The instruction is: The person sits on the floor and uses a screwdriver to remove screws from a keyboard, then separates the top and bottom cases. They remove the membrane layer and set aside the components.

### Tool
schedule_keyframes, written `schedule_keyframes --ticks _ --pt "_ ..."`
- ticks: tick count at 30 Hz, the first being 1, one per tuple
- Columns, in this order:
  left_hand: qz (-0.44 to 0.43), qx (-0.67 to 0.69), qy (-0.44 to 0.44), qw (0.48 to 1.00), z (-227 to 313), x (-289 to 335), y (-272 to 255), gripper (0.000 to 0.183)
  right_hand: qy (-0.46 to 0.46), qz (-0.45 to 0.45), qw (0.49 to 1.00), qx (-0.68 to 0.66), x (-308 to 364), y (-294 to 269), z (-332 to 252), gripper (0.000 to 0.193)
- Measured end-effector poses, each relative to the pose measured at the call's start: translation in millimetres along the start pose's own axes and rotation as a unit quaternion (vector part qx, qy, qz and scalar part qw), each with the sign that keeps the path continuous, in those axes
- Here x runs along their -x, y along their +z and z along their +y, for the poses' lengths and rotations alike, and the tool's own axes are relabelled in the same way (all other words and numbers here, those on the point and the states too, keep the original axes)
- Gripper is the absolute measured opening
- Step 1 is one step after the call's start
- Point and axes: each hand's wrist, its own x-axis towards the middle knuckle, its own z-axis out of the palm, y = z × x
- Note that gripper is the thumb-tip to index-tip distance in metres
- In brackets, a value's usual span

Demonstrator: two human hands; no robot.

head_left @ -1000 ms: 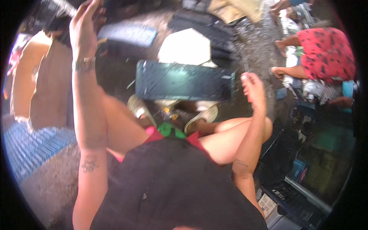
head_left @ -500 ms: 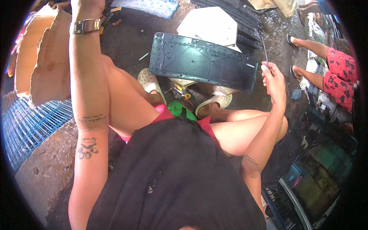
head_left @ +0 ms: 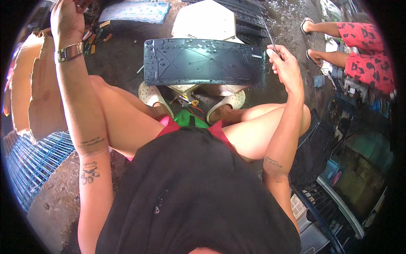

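Note:
A wide black plastic panel (head_left: 205, 63) with moulded ribs lies across a white angular board (head_left: 203, 19) in front of my feet. My right hand (head_left: 287, 70) is beside the panel's right end, closed around a thin dark metal rod (head_left: 267, 31) that points up and away. Whether the rod belongs to a longer tool is hidden by my fingers. At the far left, my left hand (head_left: 67, 25) is raised next to a torn cardboard box (head_left: 44, 89), with a metal watch (head_left: 69, 52) on the wrist. The upper rim cuts off part of its fingers.
Blue wire racks (head_left: 36, 165) stand at the left. A yellow-and-black tool (head_left: 194, 102) lies between my light clogs (head_left: 230, 103). Dark slats (head_left: 249, 27) are stacked behind the board. Another person's legs (head_left: 330, 55) are at the right, near assorted scrap.
The view has shifted, so the panel and board appear farther left and more level. My left hand now shows more fully. My right hand still grips the rod beside the panel.

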Motion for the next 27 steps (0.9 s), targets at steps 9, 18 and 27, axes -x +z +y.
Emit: schedule_keyframes --ticks 9,18,27 --pt "0.023 -0.018 0.005 1.0 -5.1 -5.7 1.9 0.009 0.009 0.013 1.0 -0.003 5.4 -4.3 2.5 0.031" --pt "0.045 -0.038 -0.009 0.998 -11.5 -10.3 -0.1 0.011 0.006 0.012 1.0 -0.007 4.0 -3.2 6.2 0.029" --pt "-0.007 -0.031 -0.05 0.998 -29.0 -44.7 -48.8 0.024 -0.002 -0.003 0.999 0.035 -1.0 1.0 13.9 0.028"
